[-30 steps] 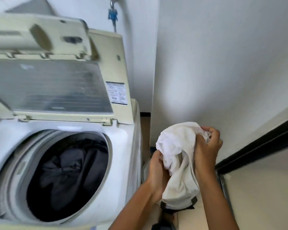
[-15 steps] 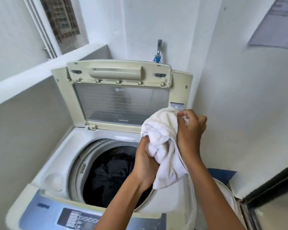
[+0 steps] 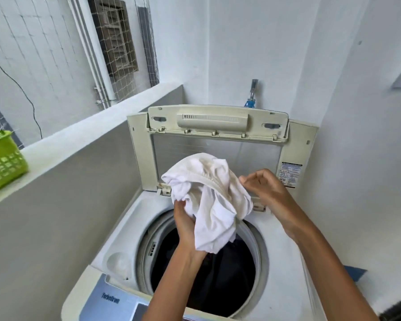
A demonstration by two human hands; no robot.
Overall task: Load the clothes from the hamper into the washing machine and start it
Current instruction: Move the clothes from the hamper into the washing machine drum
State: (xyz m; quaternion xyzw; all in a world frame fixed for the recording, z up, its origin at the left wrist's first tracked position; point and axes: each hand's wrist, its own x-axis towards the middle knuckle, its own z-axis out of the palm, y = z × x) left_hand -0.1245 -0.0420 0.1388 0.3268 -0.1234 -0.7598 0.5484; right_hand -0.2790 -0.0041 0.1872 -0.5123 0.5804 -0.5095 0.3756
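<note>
While its lid [image 3: 215,144] stands raised at the back, at twelve o'clock from the tub, the top-loading washing machine [image 3: 130,230] fills the lower middle of the view, hemmed by a grey half-wall [image 3: 63,205] at nine o'clock and a white wall [image 3: 357,158] at three o'clock. The round drum opening [image 3: 227,281] sits at the machine's centre, and dark clothes [image 3: 222,274] already lie inside it. At six o'clock of the opening runs the blue control panel [image 3: 116,297], partly hidden by the forearms.

Above the drum, toward its twelve o'clock edge, hangs a crumpled white garment [image 3: 208,200], held clear of the tub with its lowest fold dangling over the dark load; whether the fold touches it I cannot tell. The left hand [image 3: 185,218] is closed on the garment's lower left bunch, at about seven o'clock of the cloth. The right hand [image 3: 262,186] is curled at three o'clock of the cloth, its fingertips pinching the garment's edge.

On the ledge of the half-wall, far out at nine o'clock, rests a green plastic basket [image 3: 2,163]. At twelve o'clock behind the lid a tap with a blue fitting [image 3: 251,96] juts from the wall. A small printed label [image 3: 289,173] sits on the lid's right frame, just beside the right hand.
</note>
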